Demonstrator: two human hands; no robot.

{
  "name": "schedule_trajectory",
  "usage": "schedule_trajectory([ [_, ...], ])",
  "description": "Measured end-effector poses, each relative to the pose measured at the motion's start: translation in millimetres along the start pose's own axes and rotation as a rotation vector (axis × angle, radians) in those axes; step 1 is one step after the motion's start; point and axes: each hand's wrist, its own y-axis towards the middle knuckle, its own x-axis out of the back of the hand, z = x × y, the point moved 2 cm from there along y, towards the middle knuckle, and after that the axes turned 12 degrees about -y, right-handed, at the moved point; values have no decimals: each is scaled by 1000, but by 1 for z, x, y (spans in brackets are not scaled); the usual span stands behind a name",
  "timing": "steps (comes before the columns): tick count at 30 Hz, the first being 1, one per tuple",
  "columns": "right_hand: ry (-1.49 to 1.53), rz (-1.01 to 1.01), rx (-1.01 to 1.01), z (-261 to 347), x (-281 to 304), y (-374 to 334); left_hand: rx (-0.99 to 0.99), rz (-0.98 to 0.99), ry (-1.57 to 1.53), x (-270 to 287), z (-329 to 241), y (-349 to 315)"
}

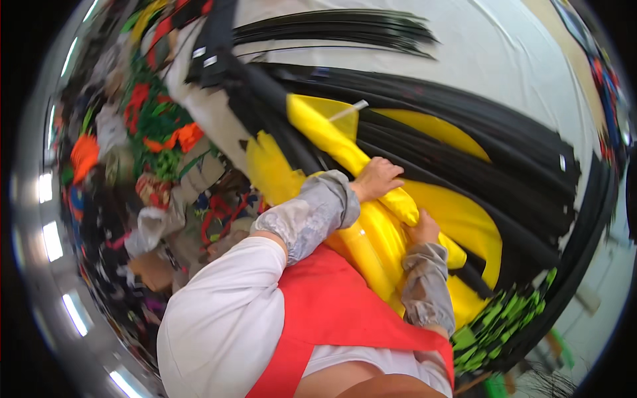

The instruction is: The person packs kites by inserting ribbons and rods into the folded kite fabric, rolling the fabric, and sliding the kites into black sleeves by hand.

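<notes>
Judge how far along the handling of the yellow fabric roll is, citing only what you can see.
Done: nothing clearly finished. In hand: the left hand and right hand both press on the yellow fabric roll, lying across the black rods. Left: loose yellow fabric remains spread beside it, and the green-tipped rods lie untouched.

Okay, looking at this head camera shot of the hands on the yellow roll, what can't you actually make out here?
Head view only:
- Right hand: fingers hidden behind the yellow roll; grip unclear.
- Left hand: lies on the roll; fingertips curl out of sight.
- Near end of the roll: hidden behind the red apron.
- Colourful heap at left: blurred and bent by the fisheye rim.
- Green pieces: too small to identify.
</notes>
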Motion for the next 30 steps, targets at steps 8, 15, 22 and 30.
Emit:
schedule_trajectory([
  [8,71,67,36,28,58,-61,448,-1357,17,250,137,-111],
  [15,131,167,-156,87,43,-102,909,-1380,487,438,333,-113],
  [22,50,200,-151,131,58,-83,1020,-1336,165,475,418,-158],
  [30,-6,120,-40,138,67,-124,1084,-807,627,562,380,-156],
])
